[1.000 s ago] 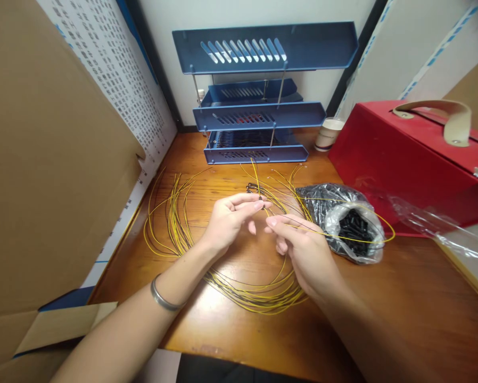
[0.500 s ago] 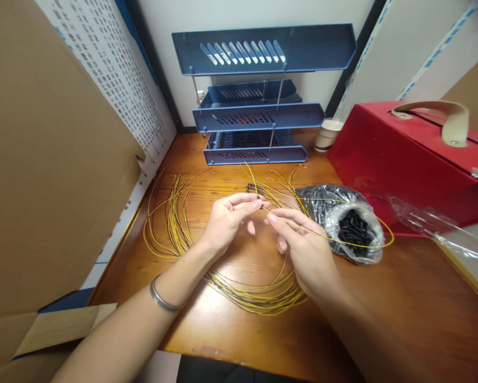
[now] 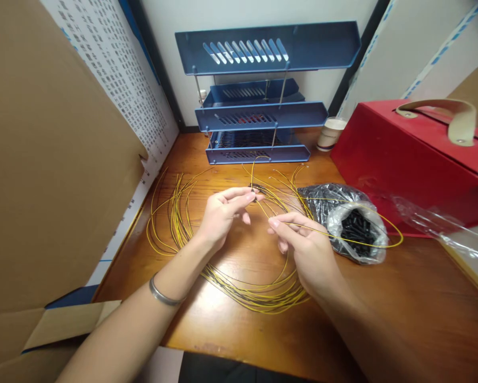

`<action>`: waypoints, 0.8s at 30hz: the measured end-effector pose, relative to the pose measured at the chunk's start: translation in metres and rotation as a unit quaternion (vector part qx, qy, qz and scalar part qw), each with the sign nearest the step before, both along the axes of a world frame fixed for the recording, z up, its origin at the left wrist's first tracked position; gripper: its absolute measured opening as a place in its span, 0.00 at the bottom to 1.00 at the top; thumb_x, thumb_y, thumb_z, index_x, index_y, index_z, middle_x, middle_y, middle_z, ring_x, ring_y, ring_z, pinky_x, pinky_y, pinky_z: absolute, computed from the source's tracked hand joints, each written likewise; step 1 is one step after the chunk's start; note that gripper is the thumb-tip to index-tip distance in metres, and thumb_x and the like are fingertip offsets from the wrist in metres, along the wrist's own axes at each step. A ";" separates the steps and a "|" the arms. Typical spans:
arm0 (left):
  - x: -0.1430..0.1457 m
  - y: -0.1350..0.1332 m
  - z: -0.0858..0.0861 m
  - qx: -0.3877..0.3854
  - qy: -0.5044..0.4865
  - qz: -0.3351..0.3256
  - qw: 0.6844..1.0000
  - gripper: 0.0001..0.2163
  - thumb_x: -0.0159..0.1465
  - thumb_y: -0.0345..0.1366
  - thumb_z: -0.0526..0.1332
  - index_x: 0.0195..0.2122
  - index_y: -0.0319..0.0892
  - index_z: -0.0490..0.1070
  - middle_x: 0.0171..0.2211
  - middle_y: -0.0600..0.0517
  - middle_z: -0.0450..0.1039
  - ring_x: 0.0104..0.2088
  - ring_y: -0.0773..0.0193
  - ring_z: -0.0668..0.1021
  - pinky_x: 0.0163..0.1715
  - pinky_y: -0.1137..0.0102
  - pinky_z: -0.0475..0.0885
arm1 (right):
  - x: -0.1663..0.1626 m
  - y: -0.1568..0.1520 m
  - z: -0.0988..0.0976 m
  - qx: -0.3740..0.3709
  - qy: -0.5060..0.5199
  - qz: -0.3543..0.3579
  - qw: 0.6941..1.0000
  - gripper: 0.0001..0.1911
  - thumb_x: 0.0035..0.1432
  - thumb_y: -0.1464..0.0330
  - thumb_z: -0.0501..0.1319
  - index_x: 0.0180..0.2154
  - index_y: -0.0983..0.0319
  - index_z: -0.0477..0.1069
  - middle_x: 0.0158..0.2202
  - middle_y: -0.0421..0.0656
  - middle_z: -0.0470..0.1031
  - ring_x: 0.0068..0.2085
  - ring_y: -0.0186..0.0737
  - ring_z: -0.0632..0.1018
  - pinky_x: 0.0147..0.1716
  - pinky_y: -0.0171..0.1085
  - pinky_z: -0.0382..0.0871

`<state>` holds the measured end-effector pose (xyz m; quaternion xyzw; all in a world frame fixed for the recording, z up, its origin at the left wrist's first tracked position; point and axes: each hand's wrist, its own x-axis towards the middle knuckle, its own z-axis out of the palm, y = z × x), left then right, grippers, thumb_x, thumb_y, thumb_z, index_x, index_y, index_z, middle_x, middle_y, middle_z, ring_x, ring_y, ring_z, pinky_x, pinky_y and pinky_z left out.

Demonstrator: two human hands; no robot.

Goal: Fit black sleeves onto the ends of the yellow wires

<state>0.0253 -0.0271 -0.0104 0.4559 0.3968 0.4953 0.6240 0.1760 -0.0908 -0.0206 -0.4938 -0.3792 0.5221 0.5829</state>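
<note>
My left hand point(image 3: 224, 217) is closed in a pinch on a small black piece point(image 3: 254, 197), mostly hidden by the fingertips. A thin yellow wire point(image 3: 401, 238) runs through that piece, and its free end curls up above my left fingers. Lower and to the right, my right hand point(image 3: 305, 242) pinches the same wire between thumb and forefinger. From there the wire loops out past the plastic bag and back. Beneath both hands a loose coil of yellow and black wires point(image 3: 258, 304) lies on the wooden table. Several small black parts point(image 3: 257, 187) lie just behind my left fingertips.
An open clear plastic bag point(image 3: 377, 252) of black parts stands right of my right hand. Behind it are a red box point(image 3: 406, 159) and a paper cup point(image 3: 330, 135). A blue tiered tray point(image 3: 263, 115) stands at the back; cardboard point(image 3: 59, 159) rises on the left.
My hands have moved slightly apart, the left one going up and left with the black piece. More of the wire now shows between them, and its free end is bent over.
</note>
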 end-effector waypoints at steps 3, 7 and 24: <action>-0.001 0.000 0.001 0.002 0.009 0.003 1.000 0.15 0.53 0.41 0.73 0.37 0.35 0.79 0.40 0.42 0.83 0.15 0.75 0.71 0.18 0.75 0.67 | -0.001 -0.001 0.004 0.007 -0.019 -0.013 1.000 0.14 0.47 0.60 0.72 0.28 0.63 0.75 0.23 0.40 0.75 0.20 0.29 0.65 0.20 0.31 0.59; 0.002 -0.003 0.000 0.013 0.020 -0.025 0.999 0.17 0.54 0.42 0.73 0.39 0.36 0.77 0.39 0.44 0.83 0.16 0.74 0.73 0.17 0.74 0.68 | -0.004 -0.001 0.007 0.019 -0.053 -0.034 0.998 0.16 0.47 0.60 0.73 0.35 0.62 0.76 0.28 0.41 0.78 0.21 0.29 0.67 0.21 0.31 0.60; -0.001 -0.019 -0.001 0.341 0.298 -0.028 0.891 0.12 0.65 0.36 0.62 0.48 0.42 0.80 0.43 0.46 0.83 0.29 0.65 0.82 0.32 0.71 0.76 | -0.002 0.000 0.005 0.039 -0.060 -0.044 0.996 0.09 0.52 0.63 0.69 0.31 0.62 0.78 0.29 0.43 0.80 0.19 0.28 0.67 0.18 0.32 0.63</action>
